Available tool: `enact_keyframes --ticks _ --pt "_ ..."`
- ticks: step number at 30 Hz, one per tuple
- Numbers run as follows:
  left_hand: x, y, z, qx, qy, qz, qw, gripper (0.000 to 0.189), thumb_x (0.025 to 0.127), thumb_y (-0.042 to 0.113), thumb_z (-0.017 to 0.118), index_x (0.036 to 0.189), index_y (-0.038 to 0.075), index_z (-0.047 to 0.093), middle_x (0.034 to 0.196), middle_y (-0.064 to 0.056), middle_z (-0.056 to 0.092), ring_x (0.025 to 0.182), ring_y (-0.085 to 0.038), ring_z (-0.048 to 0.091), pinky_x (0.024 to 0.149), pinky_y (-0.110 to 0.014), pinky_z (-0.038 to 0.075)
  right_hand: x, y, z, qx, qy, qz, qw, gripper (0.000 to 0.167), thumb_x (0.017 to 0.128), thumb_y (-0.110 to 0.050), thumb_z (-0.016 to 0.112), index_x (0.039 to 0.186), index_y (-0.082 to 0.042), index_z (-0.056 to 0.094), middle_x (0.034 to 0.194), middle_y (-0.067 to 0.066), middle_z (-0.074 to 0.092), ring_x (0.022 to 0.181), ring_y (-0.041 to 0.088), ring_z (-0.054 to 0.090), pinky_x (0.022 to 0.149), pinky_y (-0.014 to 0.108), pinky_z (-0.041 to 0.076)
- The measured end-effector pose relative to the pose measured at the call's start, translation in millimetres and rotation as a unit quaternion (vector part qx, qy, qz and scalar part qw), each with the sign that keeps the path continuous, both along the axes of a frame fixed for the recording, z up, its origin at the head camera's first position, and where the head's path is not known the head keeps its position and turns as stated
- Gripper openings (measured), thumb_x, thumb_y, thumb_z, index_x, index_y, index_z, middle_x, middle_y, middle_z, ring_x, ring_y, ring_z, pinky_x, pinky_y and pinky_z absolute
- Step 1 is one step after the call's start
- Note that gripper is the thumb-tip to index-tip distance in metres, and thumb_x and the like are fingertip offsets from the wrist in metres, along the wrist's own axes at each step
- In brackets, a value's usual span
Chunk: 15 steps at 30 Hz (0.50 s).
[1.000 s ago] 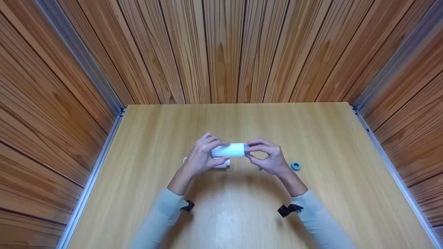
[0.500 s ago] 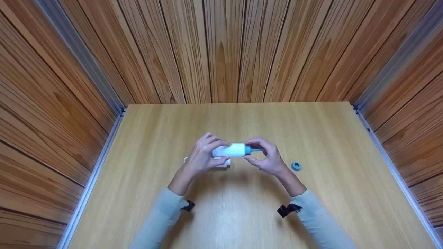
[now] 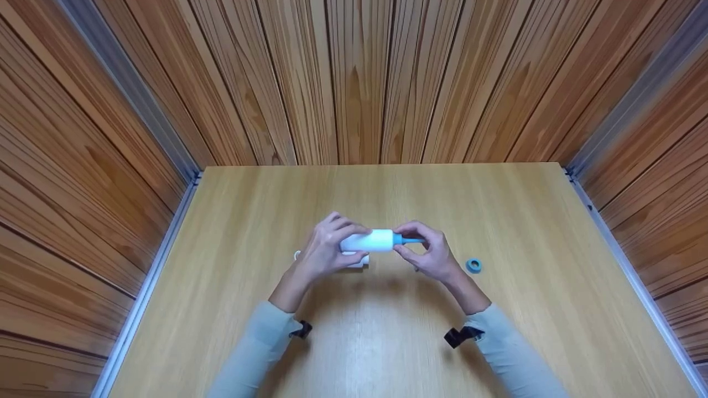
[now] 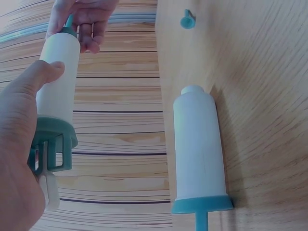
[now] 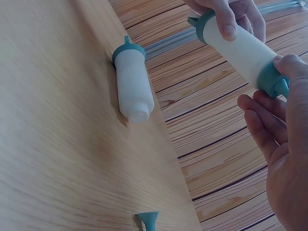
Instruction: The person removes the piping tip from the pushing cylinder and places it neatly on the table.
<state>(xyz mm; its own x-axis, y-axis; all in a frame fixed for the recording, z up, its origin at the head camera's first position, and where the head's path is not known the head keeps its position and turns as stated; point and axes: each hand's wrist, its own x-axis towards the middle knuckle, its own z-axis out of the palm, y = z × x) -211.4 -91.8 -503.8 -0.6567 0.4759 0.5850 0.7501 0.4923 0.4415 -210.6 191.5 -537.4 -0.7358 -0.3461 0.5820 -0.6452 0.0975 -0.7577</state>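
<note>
My left hand (image 3: 321,249) grips the white barrel of an icing syringe (image 3: 379,240), held level above the table. A teal collar (image 4: 55,126) with finger loops and a white plunger show at its left end in the left wrist view. With thumb and fingers, my right hand (image 3: 431,251) pinches the teal nozzle cap (image 5: 272,81) at the other end; the thin tip points toward its palm. Below the left hand a second white syringe (image 4: 198,149) with a teal collar lies on the table, its neck bare.
A small teal nozzle (image 4: 187,21) lies on the wooden table (image 3: 354,342) under the right hand. To the right of that hand is a teal ring (image 3: 473,266). Wood-panelled walls (image 3: 359,83) stand at the back and both sides.
The right fingers, which covered the teal cap a second ago, drew back so the cap and tip showed, then closed lightly on the cap again. The left hand's hold is almost unchanged.
</note>
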Motion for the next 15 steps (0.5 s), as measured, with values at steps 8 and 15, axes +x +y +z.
enact_keyframes --ticks 8,15 --pt "-0.7 1.6 -0.8 -0.004 0.018 -0.003 0.9998 0.037 0.089 0.023 0.098 0.121 0.010 0.085 0.116 -0.011 0.085 0.105 -0.030 0.071 0.088 -0.040 0.069 0.5 2.7 0.5 0.010 0.009 0.009 0.9999 0.038 0.090 0.018 0.081 0.125 0.009 0.071 0.115 0.027 0.075 0.117 0.000 0.074 0.106 0.017 0.062" --pt "-1.1 4.0 -1.5 -0.007 0.010 -0.002 0.9999 0.040 0.088 0.022 0.099 0.123 0.010 0.084 0.117 -0.011 0.084 0.107 -0.031 0.072 0.091 -0.043 0.069 2.0 2.9 0.0 0.013 -0.003 0.007 0.9999 0.038 0.091 0.016 0.079 0.126 0.010 0.066 0.117 0.027 0.071 0.115 0.007 0.075 0.104 0.017 0.062"
